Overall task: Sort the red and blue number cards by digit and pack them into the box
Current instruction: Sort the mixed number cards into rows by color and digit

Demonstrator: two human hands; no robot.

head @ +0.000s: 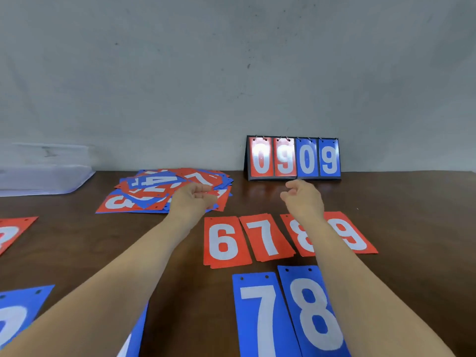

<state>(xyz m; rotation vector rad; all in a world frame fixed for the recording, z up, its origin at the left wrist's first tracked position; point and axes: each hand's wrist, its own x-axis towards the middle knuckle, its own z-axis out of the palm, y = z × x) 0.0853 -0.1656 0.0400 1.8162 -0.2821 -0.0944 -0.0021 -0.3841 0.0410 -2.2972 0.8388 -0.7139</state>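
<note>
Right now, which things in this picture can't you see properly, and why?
Head view:
- Red 8 card: the right forearm covers part of the digit.
- Red card at the left edge: cut off, digit unreadable.
- Blue card at bottom left: cut by the edge and the left arm.
- Mixed pile: overlapping cards hide lower digits.
- Clear box: blurred, contents unclear.
- Left hand: whether its grip holds a card can't be told.

- The bare left hand reaches forward on an outstretched bare forearm, its fingers loosely curled inward and gripping nothing.
- The bare right hand is extended likewise, fingers loosely curled, well apart from the other.
</note>
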